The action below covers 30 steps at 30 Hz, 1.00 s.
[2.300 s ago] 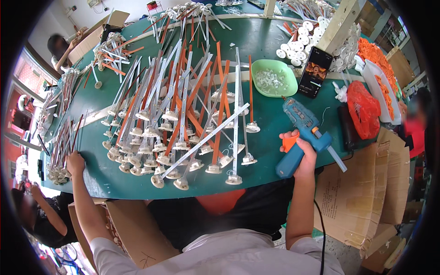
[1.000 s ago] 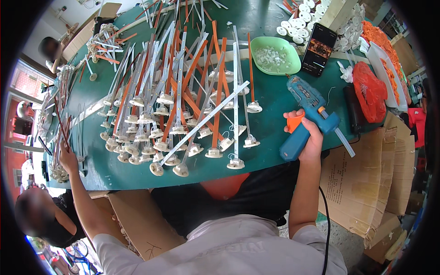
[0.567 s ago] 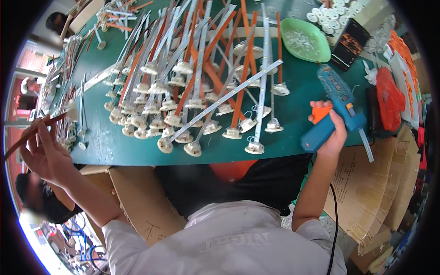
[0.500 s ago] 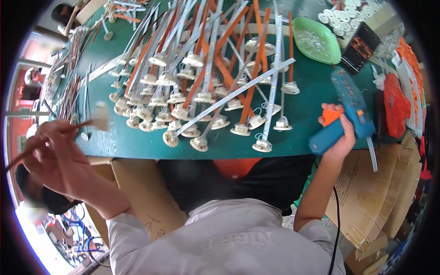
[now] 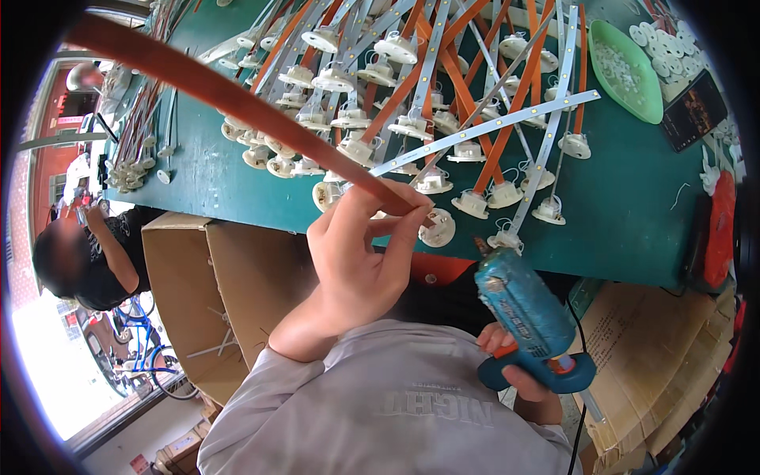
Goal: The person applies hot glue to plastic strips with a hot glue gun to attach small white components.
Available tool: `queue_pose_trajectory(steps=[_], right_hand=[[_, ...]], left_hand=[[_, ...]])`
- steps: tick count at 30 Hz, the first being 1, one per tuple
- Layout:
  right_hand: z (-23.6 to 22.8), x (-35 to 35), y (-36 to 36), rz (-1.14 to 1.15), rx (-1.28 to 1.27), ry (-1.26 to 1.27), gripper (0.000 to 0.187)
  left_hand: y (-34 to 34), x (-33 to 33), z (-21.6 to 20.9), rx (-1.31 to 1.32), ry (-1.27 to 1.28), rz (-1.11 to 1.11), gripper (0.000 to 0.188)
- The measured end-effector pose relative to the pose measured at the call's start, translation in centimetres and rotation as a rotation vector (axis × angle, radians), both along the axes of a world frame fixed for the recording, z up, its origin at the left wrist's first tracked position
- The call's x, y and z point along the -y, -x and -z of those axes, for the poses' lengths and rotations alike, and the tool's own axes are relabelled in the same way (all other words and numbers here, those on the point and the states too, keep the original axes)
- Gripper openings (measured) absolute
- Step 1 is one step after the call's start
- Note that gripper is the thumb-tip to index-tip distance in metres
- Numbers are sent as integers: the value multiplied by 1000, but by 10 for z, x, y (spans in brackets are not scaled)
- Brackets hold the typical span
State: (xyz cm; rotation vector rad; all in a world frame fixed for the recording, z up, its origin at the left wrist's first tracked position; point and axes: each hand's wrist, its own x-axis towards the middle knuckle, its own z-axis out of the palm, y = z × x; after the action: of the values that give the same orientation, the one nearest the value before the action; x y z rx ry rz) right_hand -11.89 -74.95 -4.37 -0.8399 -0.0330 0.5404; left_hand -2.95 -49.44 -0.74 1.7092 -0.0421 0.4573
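Note:
My left hand [image 5: 356, 257] pinches the end of a long orange-brown LED strip [image 5: 261, 111], which slants up to the upper left. At that end, just past my fingertips, is a round white cap [image 5: 439, 228]. My right hand [image 5: 526, 384] is closed round the handle of a blue hot glue gun [image 5: 526, 305], with its nozzle up and near the cap, slightly to its right. Whether glue is coming out is too small to tell. Beyond my hands lies a pile of similar strips, some silver with small LEDs, ending in white caps [image 5: 471, 204].
On the green table [image 5: 625, 222] are a green tray [image 5: 653, 95] of small clear pieces, white discs [image 5: 673, 51], a phone [image 5: 695, 111] and a red bag [image 5: 720, 229]. Cardboard boxes [image 5: 178, 261] stand below. A black cable [image 5: 584, 356] hangs by the gun. Another person [image 5: 103, 261] is at the left.
My left hand has brought the strip and its cap from the far left to the middle. The glue gun has come left and lower, its nozzle now by the cap. The view has shifted.

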Motion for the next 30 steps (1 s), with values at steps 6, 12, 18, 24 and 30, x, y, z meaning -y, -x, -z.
queue_pose_trajectory(steps=[6, 12, 18, 24, 30], right_hand=[[4, -24, -26, -59, 276, 282, 33], [0, -25, -28, -50, 320, 404, 28], [-4, -27, -29, 1, 307, 444, 23], [-4, -27, -28, -9, 349, 492, 21], [-2, -26, -27, -17, 378, 515, 20]], left_hand=[[-1, 2, 4, -27, -81, -21, 19], [1, 3, 5, 1, -104, -19, 20], [2, 2, 7, 6, -123, -12, 22], [6, -3, 4, -34, -232, 107, 27], [7, -2, 5, -20, -219, 110, 25]])
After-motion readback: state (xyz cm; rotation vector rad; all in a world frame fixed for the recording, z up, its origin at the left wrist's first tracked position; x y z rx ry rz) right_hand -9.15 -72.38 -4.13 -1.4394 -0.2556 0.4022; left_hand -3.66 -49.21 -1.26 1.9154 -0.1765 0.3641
